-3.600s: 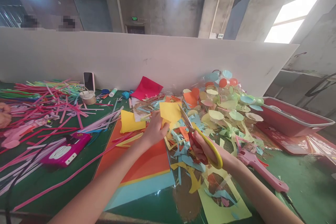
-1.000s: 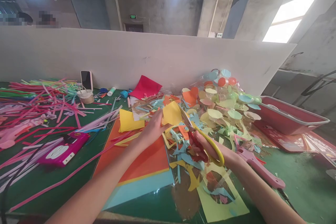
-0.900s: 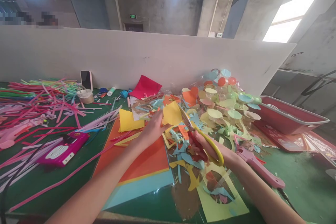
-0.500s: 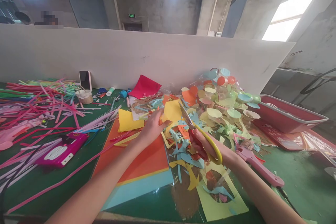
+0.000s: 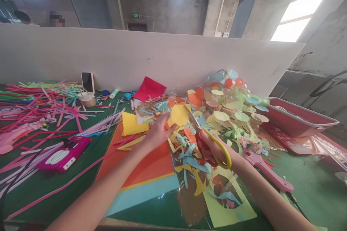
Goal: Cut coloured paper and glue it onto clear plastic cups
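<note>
My left hand [image 5: 159, 130] pinches a piece of yellow paper [image 5: 179, 114] with a rounded, many-cornered outline, held up above the scraps. My right hand [image 5: 210, 148] grips scissors [image 5: 193, 118] with red and yellow handles. Their blades point up and left and meet the paper's right edge. Beneath both hands lie curled blue, yellow and orange paper scraps [image 5: 193, 158]. Under my left forearm are stacked orange sheets [image 5: 151, 162] with a light blue sheet [image 5: 143, 195] below them. A folded yellow paper [image 5: 134, 124] rests left of my left hand.
Pink and purple pipe cleaners [image 5: 62, 108] and a magenta box-shaped device [image 5: 65, 154] lie left. A phone [image 5: 88, 82] leans at the back. Paper-topped cups [image 5: 221, 116] stand right, near a pink glue gun [image 5: 267, 171] and a red bin [image 5: 303, 119]. A white partition [image 5: 162, 57] runs behind.
The yellow paper has shifted slightly right and down and turned a little in my left hand. The scissors have moved slightly right with my right hand.
</note>
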### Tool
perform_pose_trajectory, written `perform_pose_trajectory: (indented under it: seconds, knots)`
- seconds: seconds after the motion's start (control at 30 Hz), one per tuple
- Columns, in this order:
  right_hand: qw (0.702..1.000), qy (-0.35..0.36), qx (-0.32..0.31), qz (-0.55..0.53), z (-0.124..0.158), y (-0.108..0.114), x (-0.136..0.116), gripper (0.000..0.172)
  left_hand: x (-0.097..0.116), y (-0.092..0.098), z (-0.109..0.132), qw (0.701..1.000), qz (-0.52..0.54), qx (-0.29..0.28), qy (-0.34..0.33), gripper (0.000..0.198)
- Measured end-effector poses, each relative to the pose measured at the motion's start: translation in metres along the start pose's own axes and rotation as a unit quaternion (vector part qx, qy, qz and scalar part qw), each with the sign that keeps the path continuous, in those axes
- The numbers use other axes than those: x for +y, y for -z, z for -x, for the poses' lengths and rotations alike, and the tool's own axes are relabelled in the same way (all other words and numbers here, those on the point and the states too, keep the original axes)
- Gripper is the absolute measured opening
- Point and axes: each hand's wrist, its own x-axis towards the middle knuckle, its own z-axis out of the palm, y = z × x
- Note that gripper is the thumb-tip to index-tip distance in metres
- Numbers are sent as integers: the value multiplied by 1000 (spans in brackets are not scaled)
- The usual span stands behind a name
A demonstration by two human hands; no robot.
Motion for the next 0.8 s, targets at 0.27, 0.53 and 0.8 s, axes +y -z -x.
perform_pose_trajectory:
  seconds: [0.27, 0.53, 0.8]
  knots:
    - [997, 37, -55, -24, 8, -2, -20, 60, 5, 1, -1, 1000, 19, -7, -17, 43]
    - [995, 42, -79, -40, 5, -2, -16, 58, 6, 3, 1, 999, 33, -24, -28, 41]
    - [991, 29, -99, -89, 5, -2, -15, 57, 3, 0, 2, 997, 67, -13, 27, 46]
